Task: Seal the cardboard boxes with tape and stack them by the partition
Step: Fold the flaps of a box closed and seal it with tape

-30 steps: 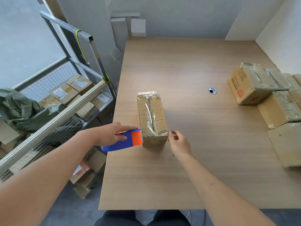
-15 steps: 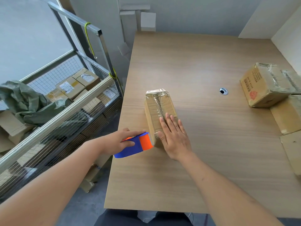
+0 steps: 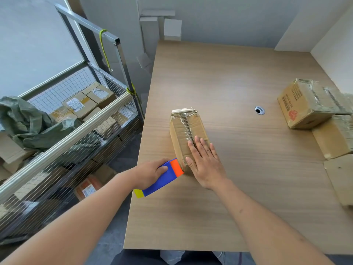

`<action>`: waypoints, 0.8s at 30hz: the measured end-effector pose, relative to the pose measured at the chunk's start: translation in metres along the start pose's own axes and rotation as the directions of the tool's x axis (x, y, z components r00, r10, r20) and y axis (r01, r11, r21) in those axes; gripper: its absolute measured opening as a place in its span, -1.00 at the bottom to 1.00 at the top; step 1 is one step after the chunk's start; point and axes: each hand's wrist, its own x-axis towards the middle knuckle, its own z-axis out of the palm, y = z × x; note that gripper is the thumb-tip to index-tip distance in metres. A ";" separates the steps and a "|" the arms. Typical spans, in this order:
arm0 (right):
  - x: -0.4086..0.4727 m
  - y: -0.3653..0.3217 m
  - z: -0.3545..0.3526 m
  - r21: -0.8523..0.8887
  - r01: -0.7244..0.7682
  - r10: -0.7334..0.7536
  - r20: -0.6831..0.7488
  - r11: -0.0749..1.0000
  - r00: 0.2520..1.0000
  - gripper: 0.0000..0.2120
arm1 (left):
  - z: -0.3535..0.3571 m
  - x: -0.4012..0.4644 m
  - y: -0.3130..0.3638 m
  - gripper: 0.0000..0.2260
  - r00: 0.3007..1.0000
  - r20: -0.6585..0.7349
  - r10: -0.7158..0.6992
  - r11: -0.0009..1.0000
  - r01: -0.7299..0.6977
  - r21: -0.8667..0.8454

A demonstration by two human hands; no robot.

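My right hand (image 3: 205,165) lies flat, fingers straight, pressing on the near end of the taped cardboard box (image 3: 186,131), which sits on the wooden table (image 3: 229,207) near its left edge. My left hand (image 3: 150,174) grips the blue and orange tape dispenser (image 3: 162,178), its orange end touching the box's near left corner. More taped boxes (image 3: 313,106) sit together at the table's right side, beside the white partition (image 3: 334,60), and a wire cage (image 3: 63,142) of parcels stands to my left.

Wooden table (image 3: 238,83), grey walls (image 3: 219,18)
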 end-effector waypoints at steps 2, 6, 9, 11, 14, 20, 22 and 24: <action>0.001 0.001 -0.001 0.014 -0.003 0.003 0.003 1.000 1.000 -0.37 | 0.001 0.006 0.001 -0.66 1.000 0.009 -0.028 1.000 0.028 0.007; 0.001 0.000 -0.005 0.032 -0.011 0.010 0.036 0.999 0.999 -0.38 | 0.003 0.007 -0.018 -0.70 0.988 0.002 -0.157 0.982 0.156 0.107; 0.001 -0.003 -0.006 0.066 -0.034 0.032 0.033 0.997 0.999 -0.38 | 0.008 0.000 -0.031 -0.65 0.984 -0.092 -0.154 0.985 0.160 0.066; 0.002 -0.008 -0.008 0.085 -0.054 0.051 0.033 0.995 0.998 -0.35 | 0.013 0.001 -0.032 -0.58 0.971 -0.169 -0.172 0.978 0.188 0.087; 0.002 -0.014 -0.013 0.101 -0.077 0.075 0.023 0.992 0.997 -0.23 | 0.027 0.009 -0.025 -0.51 0.942 -0.282 -0.184 0.964 0.230 0.137; 0.002 -0.031 -0.011 0.065 -0.134 0.137 -0.051 0.989 0.989 -0.21 | 0.058 0.022 -0.013 -0.40 0.845 -0.485 -0.226 0.940 0.320 0.120; 0.003 -0.035 -0.008 0.043 -0.153 0.156 -0.083 0.987 0.984 -0.28 | 0.066 0.023 -0.012 -0.38 0.855 -0.476 -0.206 0.944 0.301 0.132; 0.003 -0.040 -0.005 0.023 -0.171 0.172 -0.110 0.985 0.979 -0.31 | 0.069 0.022 -0.012 -0.39 0.867 -0.467 -0.175 0.952 0.269 0.142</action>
